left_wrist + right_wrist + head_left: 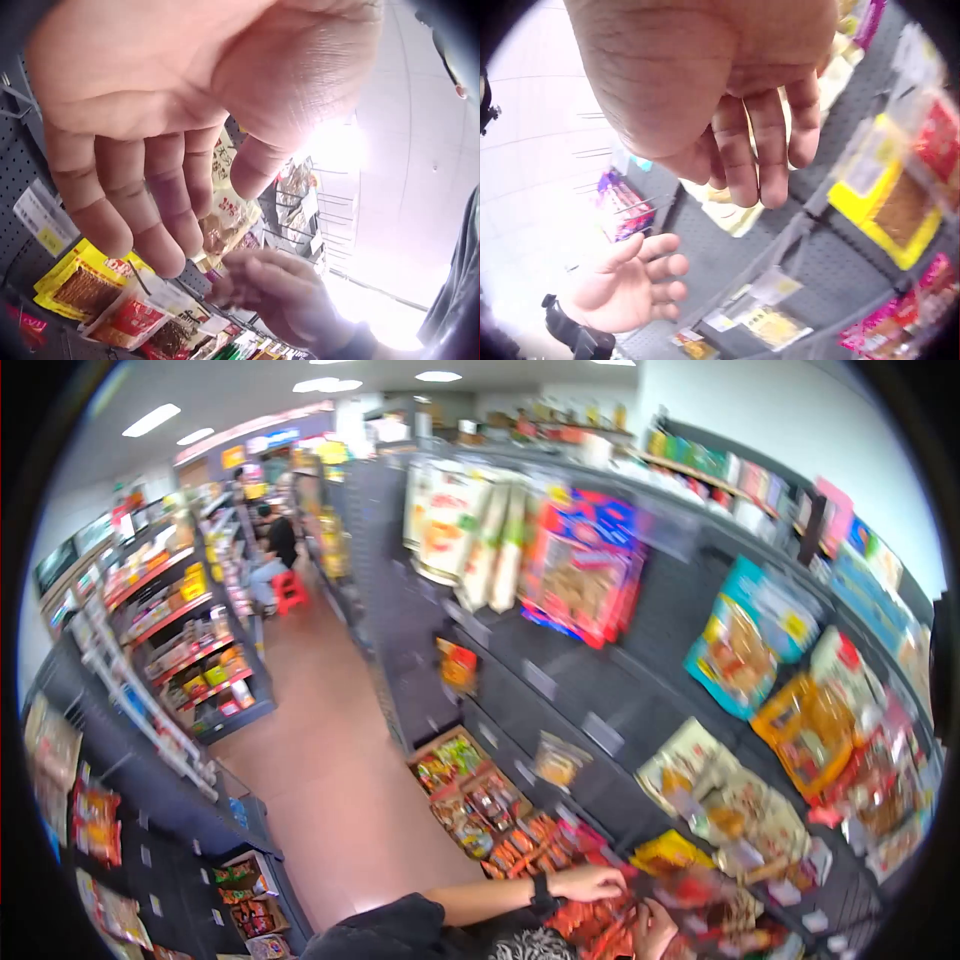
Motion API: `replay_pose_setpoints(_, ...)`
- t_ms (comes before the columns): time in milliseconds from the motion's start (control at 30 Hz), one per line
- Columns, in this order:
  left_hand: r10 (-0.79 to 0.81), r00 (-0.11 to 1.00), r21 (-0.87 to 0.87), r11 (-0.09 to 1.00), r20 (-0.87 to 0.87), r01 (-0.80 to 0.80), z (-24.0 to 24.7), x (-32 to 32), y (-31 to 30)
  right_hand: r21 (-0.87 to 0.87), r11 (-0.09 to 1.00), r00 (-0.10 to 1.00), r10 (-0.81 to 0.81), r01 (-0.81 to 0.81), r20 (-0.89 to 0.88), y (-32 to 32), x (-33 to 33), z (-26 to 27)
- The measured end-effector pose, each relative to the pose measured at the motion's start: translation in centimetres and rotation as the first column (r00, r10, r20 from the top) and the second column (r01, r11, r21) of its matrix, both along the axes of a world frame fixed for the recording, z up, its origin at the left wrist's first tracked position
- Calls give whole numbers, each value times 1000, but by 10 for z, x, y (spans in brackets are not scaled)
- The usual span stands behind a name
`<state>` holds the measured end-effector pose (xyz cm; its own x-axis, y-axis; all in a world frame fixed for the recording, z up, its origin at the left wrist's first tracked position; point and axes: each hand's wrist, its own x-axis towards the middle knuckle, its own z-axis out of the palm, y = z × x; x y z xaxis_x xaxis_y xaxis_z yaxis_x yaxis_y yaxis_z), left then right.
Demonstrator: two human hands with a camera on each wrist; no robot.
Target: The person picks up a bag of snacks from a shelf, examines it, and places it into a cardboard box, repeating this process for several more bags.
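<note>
My left hand [588, 883], with a black band at its wrist, is held out in front of the snack shelves, its fingers relaxed and nothing in them. In the right wrist view the same left hand [630, 289] shows its bare palm and spread fingers. Close beside it is my right hand [655, 932], its fingers loosely bent and its palm bare in the right wrist view. Nearest to both hands hang a yellow snack packet [82, 281] and a red-and-clear packet [127, 319]. Red packets [590, 925] lie below the hands in the head view.
Dark pegboard shelving [640, 690] with hanging snack bags [585, 565] runs along the right. Boxes of small packets [480, 800] stand at its foot. An aisle floor [320, 710] stretches ahead, where a person [275, 550] sits on a red stool [288, 592].
</note>
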<state>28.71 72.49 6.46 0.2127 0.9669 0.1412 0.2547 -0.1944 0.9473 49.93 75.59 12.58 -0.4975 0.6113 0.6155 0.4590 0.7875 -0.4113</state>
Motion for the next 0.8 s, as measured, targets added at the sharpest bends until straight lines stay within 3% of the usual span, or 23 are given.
replay_pose_setpoints(33, -12, 999, 63, 998, -30, 14, -9, 8, -4, -244, 967, 996, -82, 75, -18, -2, 40, -45)
replay_pose_setpoints(67, -10, 999, 44, 999, -34, 12, -18, 20, -8, -477, 864, 980, -199, 163, -25, -7, 80, -102)
replay_pose_setpoints(200, -56, 997, -122, 991, -59, 48, -30, 73, -20, -630, 542, 811, -519, 556, 270, -64, 206, -181)
replay_pose_setpoints(233, -53, 990, -271, 959, 127, 86, -39, 91, -27, -647, 332, 711, -492, 686, 502, -79, 243, -211)
replay_pose_setpoints(267, -107, 992, -266, 956, 59, 119, -39, 106, -34, -653, 311, 694, -540, 691, 477, -103, 275, -246)
replay_pose_setpoints(300, -113, 978, -343, 924, 174, 167, -51, 120, -45, -633, 277, 672, -496, 722, 549, -122, 303, -279)
replay_pose_setpoints(333, -79, 960, -408, 893, 270, 189, -60, 132, -52, -673, 253, 682, -528, 695, 506, -142, 324, -303)
replay_pose_setpoints(400, -130, 970, -444, 871, 204, 210, -63, 150, -72, -769, 113, 661, -599, 629, 453, -159, 330, -275)
replay_pose_setpoints(433, -110, 977, -506, 842, 181, 188, -61, 154, -70, -780, 97, 668, -587, 618, 457, -149, 337, -286)
replay_pose_setpoints(500, -79, 983, -537, 829, 166, 157, -64, 167, -89, -683, 302, 681, -621, 665, 389, -152, 349, -311)
replay_pose_setpoints(533, -53, 983, -551, 822, 178, 144, -65, 172, -97, -685, 227, 607, -696, 692, 382, -147, 352, -320)
replay_pose_setpoints(600, -38, 988, -574, 810, 152, 120, -61, 181, -111, -880, 118, 555, -812, 459, 180, -150, 366, -329)
replay_pose_setpoints(667, 70, 993, -570, 821, 94, -4, -61, 185, -126, -938, 15, 407, -903, 346, 135, -158, 380, -347)
replay_pose_setpoints(700, 101, 991, -582, 812, 92, -29, -61, 185, -133, -786, -22, 444, -815, 618, 372, -164, 391, -358)
replay_pose_setpoints(800, 166, 985, -593, 797, 40, -110, -60, 179, -152, -590, -39, 429, -650, 806, 628, -194, 413, -422)
